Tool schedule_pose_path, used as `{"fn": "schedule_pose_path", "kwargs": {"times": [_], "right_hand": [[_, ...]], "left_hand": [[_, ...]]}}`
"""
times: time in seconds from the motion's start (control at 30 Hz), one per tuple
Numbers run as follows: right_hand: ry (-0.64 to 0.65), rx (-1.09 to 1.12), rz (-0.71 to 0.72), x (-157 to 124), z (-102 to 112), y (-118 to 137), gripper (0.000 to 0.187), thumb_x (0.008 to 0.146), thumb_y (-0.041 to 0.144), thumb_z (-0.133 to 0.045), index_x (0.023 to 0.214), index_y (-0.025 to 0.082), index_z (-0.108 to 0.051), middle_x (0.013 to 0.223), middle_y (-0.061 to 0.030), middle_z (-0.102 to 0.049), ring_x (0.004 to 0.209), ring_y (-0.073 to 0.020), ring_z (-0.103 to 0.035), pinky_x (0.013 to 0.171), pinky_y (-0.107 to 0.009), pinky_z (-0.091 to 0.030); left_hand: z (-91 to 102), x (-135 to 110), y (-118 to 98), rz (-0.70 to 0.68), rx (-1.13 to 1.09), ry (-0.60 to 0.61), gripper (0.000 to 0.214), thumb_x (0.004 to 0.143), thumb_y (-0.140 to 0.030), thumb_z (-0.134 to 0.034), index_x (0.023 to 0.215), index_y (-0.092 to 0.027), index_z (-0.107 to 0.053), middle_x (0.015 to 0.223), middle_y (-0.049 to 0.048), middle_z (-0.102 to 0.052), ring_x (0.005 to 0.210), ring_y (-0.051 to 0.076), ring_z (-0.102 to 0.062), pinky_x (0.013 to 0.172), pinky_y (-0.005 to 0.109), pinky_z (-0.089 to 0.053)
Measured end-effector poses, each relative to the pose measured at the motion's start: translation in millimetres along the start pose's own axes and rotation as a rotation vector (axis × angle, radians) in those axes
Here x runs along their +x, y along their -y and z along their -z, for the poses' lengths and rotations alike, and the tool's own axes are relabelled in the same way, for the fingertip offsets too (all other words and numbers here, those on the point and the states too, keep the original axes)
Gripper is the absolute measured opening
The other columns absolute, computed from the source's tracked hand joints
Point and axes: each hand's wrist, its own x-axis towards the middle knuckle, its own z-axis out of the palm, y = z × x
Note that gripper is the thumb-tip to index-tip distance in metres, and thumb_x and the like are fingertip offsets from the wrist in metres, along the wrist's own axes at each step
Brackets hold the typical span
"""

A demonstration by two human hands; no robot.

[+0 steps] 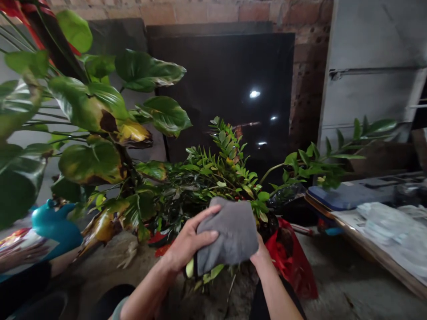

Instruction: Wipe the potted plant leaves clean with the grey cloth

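We have the grey cloth (230, 235) in front of the leafy plant (220, 173), our left hand (195, 235) pinching its left side, thumb on top, while our right hand (262, 255) meets the right edge, its fingers hidden, so we cannot tell how they close. Support from both sides seems to keep it spread. By the table's (376, 257) left corner lies a blue board (333, 198), apparently put there to stay off the floor.

Grey cloth (230, 235), red bag (302, 269), green leaves (91, 160)
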Motion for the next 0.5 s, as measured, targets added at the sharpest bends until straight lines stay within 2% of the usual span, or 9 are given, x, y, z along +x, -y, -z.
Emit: {"fn": "schedule_pose_path", "kwargs": {"times": [0.07,0.13,0.23,0.3,0.37,0.43,0.5], "right_hand": [[0.023,0.016,-0.018,2.1,-0.2,1.1,0.032,0.043,0.045,-0.075,0.063,0.023,-0.064,0.072,-0.002,-0.07,0.088,-0.0261,-0.063,0.08,-0.038,-0.049],[0.027,0.023,-0.038,2.1,-0.8,2.0,0.032,0.042,0.044,-0.075,0.065,0.024,-0.064,0.072,-0.001,-0.071,0.088,-0.0247,-0.063,0.081,-0.037,-0.049],[0.039,0.031,-0.084,-0.6,-0.3,2.7,0.033,0.04,0.046,-0.075,0.062,0.023,-0.064,0.067,-0.0032,-0.07,0.083,-0.0268,-0.064,0.077,-0.039,-0.05],[0.053,0.035,-0.111,-2.0,1.4,2.4,0.033,0.039,0.045,-0.077,0.058,0.022,-0.063,0.061,-0.0048,-0.068,0.081,-0.0292,-0.064,0.075,-0.041,-0.051],[0.057,0.04,-0.118,-1.2,3.8,1.6,0.032,0.038,0.042,-0.078,0.056,0.021,-0.062,0.059,-0.0045,-0.067,0.081,-0.0303,-0.064,0.073,-0.041,-0.051],[0.039,0.044,-0.105,1.7,5.7,0.5,0.031,0.039,0.041,-0.077,0.059,0.021,-0.063,0.061,-0.0034,-0.068,0.08,-0.0294,-0.065,0.074,-0.041,-0.051],[0.011,0.044,-0.086,5.4,6.4,-0.8,0.031,0.04,0.04,-0.076,0.062,0.021,-0.064,0.065,-0.0027,-0.07,0.08,-0.0275,-0.065,0.075,-0.039,-0.051]], "left_hand": [[-9.5,13.5,-17.2,-0.127,-0.035,-0.032,0.068,0.055,-0.03,-0.078,0.121,-0.023,-0.062,0.123,0.0029,-0.062,0.109,0.028,-0.056,0.092,0.032,-0.042],[-19.0,25.5,-15.8,-0.141,-0.083,-0.034,0.072,0.054,-0.029,-0.077,0.123,-0.022,-0.059,0.119,0.0029,-0.063,0.106,0.027,-0.057,0.09,0.031,-0.043],[-19.2,27.9,16.3,0.075,-0.01,0.017,0.069,0.047,-0.021,-0.076,0.115,-0.018,-0.065,0.1,0.0027,-0.07,0.089,0.024,-0.062,0.081,0.031,-0.046],[-7.4,17.8,38.4,0.259,0.084,0.044,0.06,0.046,-0.016,-0.072,0.107,-0.018,-0.07,0.085,0.0013,-0.072,0.077,0.022,-0.063,0.075,0.03,-0.047],[8.3,5.2,44.7,0.343,0.103,0.045,0.054,0.047,-0.014,-0.07,0.1,-0.019,-0.073,0.08,0.0003,-0.073,0.072,0.021,-0.063,0.07,0.029,-0.048],[19.6,-1.2,31.2,0.28,0.053,0.017,0.052,0.046,-0.015,-0.071,0.098,-0.02,-0.073,0.085,0.0,-0.073,0.072,0.019,-0.063,0.069,0.027,-0.048],[21.3,3.7,5.7,0.129,0.017,-0.027,0.056,0.046,-0.017,-0.073,0.102,-0.02,-0.072,0.092,-0.0005,-0.071,0.075,0.019,-0.062,0.071,0.026,-0.047]]}}
